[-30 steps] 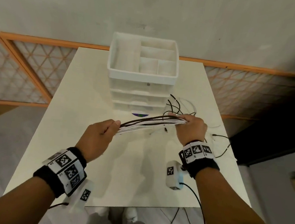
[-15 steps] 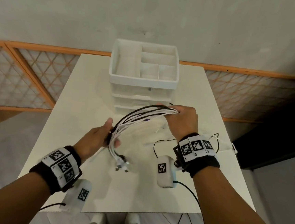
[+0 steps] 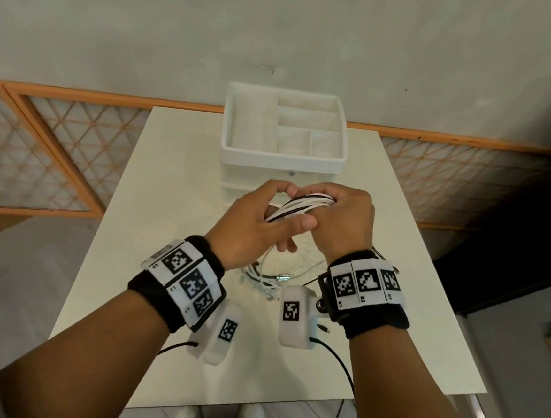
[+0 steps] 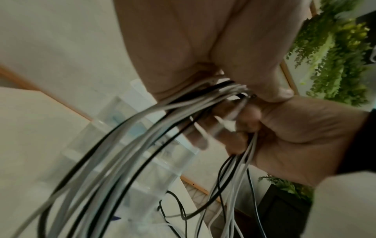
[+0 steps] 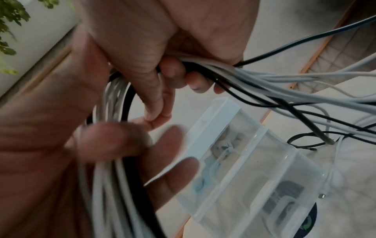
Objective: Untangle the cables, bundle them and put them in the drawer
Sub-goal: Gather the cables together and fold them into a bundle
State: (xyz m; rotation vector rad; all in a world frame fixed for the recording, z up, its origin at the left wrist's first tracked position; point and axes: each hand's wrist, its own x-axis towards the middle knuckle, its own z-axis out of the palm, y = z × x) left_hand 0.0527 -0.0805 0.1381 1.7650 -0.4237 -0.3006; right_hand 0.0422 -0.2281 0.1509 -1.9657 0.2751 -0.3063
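Observation:
A bundle of white and black cables (image 3: 301, 204) is folded into a loop between my two hands, just in front of the white drawer unit (image 3: 281, 162). My left hand (image 3: 256, 217) grips one side of the loop, thumb laid over the strands. My right hand (image 3: 346, 221) is curled round the other side. The left wrist view shows the strands (image 4: 142, 136) running out of my left palm toward the right hand (image 4: 295, 136). In the right wrist view the cables (image 5: 274, 80) fan out from my fist. Loose ends with plugs (image 3: 271, 277) hang down to the table.
The drawer unit has a divided open tray (image 3: 308, 121) on top and translucent drawers (image 5: 254, 169), all pushed in, with small items inside. It stands at the back of a cream table (image 3: 175, 200). Behind are a wall and an orange lattice rail (image 3: 55, 156).
My hands have come together from about a forearm's length apart. The cable bundle, stretched straight a second ago, is now doubled into a loop held close to the drawer unit.

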